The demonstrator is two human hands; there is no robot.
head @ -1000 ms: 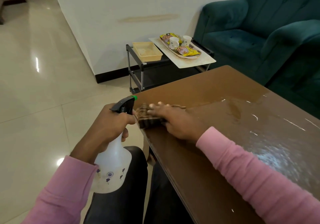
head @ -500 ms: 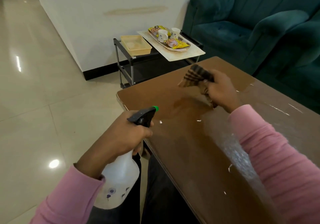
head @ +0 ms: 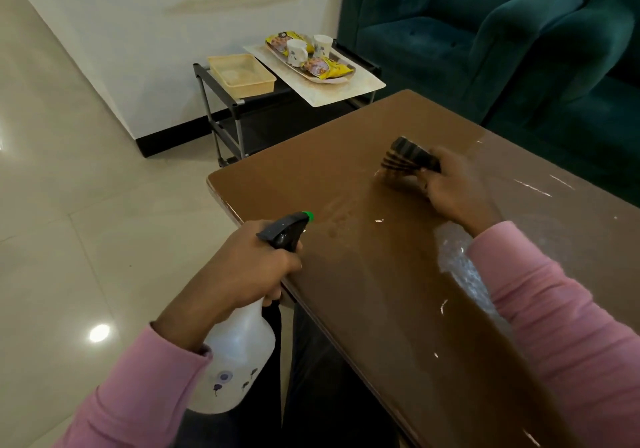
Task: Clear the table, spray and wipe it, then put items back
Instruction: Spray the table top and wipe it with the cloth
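A brown wooden table (head: 346, 157) fills the right half of the view, its top wet and streaked. My right hand (head: 453, 188) grips a dark striped cloth (head: 408, 157) pressed on the tabletop near its far middle. My left hand (head: 249, 267) holds a white spray bottle (head: 235, 354) with a black trigger and green nozzle at the table's near left edge, nozzle pointing over the top. A tray (head: 341, 79) with two cups (head: 298, 51) and yellow snack packets (head: 325, 67) sits on a side rack.
The black metal rack (head: 221, 115) stands by the white wall beyond the table and also carries a yellow plastic basket (head: 242, 73). Green sofas (head: 485, 32) line the table's far right side. Shiny tiled floor (head: 86, 205) spreads to the left.
My right hand has swept the cloth from the table's near left corner across to the far middle. The spray bottle has come up closer to the table edge.
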